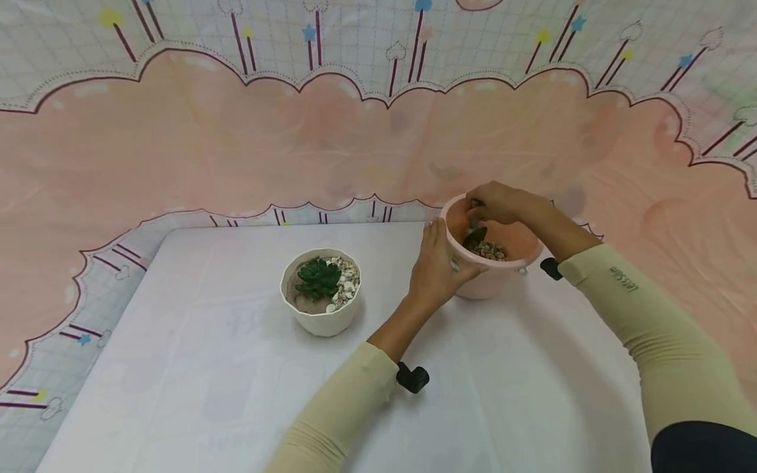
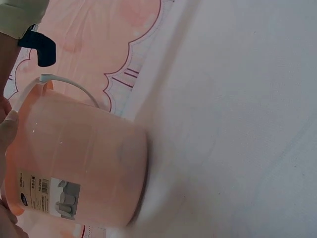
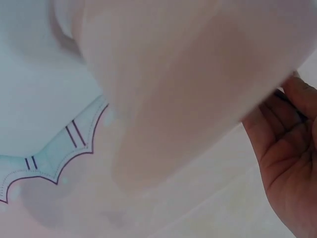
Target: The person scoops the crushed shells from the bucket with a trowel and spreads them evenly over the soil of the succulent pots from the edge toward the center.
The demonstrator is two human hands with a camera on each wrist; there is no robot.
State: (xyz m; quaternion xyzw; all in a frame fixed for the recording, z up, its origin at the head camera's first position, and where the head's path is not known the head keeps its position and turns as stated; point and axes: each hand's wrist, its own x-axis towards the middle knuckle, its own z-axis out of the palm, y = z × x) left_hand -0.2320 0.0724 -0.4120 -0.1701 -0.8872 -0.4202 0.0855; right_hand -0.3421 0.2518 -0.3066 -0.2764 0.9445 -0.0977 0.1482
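A pink plastic bucket (image 1: 481, 282) stands at the back right of the table, with pebbles (image 1: 489, 250) at its bottom. My left hand (image 1: 436, 266) holds the bucket's near-left side, fingers and thumb spread at the rim. Over the far rim, my right hand (image 1: 499, 202) reaches inside with curled fingers around the handle of a small trowel, whose dark blade (image 1: 475, 236) is down at the pebbles. In the right wrist view the bucket's blurred wall hides the trowel. The left wrist view shows the bucket's label (image 2: 49, 196) and pale handle (image 2: 74, 83).
Left of the bucket, a white faceted pot (image 1: 322, 323) holds a green succulent (image 1: 318, 278), white pebbles (image 1: 347, 282) and a brownish surface. A white cloth (image 1: 225, 368) covers the table. Behind it hangs a pink patterned cloth (image 1: 296, 144).
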